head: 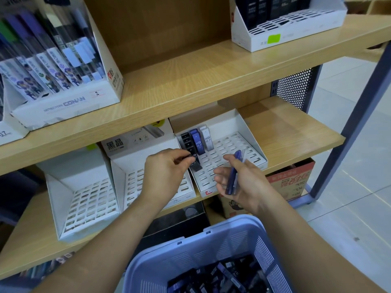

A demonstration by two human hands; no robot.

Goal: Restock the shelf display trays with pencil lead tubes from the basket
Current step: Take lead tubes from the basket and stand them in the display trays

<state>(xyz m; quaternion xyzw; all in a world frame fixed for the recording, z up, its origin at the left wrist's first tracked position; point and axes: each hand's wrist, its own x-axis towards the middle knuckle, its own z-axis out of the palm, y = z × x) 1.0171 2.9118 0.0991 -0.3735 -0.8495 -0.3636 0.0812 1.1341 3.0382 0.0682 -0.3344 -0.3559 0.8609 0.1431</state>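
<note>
Pinching black tube point(195, 162) at tray point(243, 125) edge, left hand point(167, 170), right hand point(239, 180) holding blue tubes point(233, 173)

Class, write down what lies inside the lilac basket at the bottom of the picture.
Inside the basket, a heap of dark and blue lead tubes shows. The floor beneath them is covered.

Basket point(211, 246): lilac-blue plastic, walls patterned with rows of narrow slots. Display trays point(232, 127): white card, floors a regular grid of small rectangular cut-outs. Black tube point(195, 164): black, pale lettering. Blue tubes point(232, 176): deep blue. Standing tube point(198, 142): blue, white "HB 0.7". White tube point(208, 140): white, dark lettering. Shelf boards point(211, 66): pale wood grain. Side panel point(296, 87): dark grey, dotted perforations. Sticker point(273, 38): bright green. Carton point(292, 178): red-orange.
</note>
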